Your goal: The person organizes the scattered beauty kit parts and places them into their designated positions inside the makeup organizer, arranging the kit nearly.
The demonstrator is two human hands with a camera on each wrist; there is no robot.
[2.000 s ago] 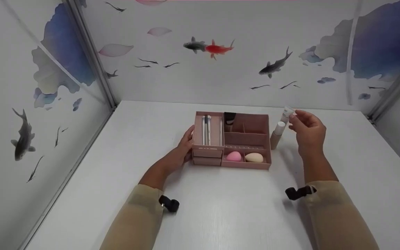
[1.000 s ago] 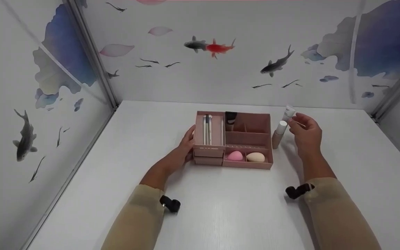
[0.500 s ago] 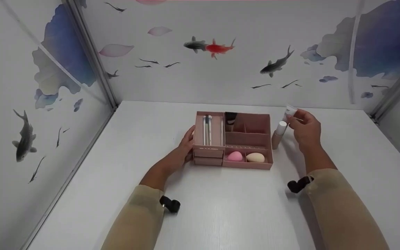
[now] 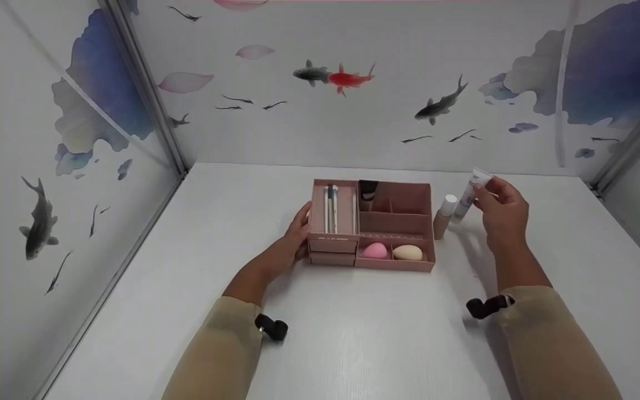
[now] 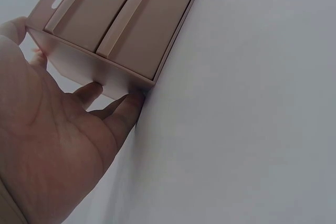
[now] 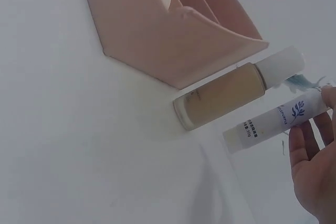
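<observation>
A pink makeup organizer (image 4: 395, 265) stands on the white table. My left hand (image 4: 289, 243) rests against its left side; in the left wrist view the fingertips touch the side wall (image 5: 79, 66) below two drawers, with the thumb near the upper edge. To the right of the organizer, my right hand (image 4: 504, 215) pinches a white squeeze tube (image 4: 470, 195) near its flat top end, cap down and tilted. The tube shows print and a blue flower in the right wrist view. Between tube and organizer stands a foundation bottle (image 4: 443, 218) with a white cap.
Inside the organizer lie a pink makeup sponge (image 4: 375, 251), a cream sponge (image 4: 408, 253), slim pen-like sticks (image 4: 331, 208) and a black-topped item (image 4: 368, 191). A patterned wall (image 4: 353, 122) closes off the table's back edge.
My right hand, holding the tube, dips slightly, then shifts right. The tube, earlier partly behind the foundation bottle, now shows nearly whole beside it. My left hand and the organizer stay put.
</observation>
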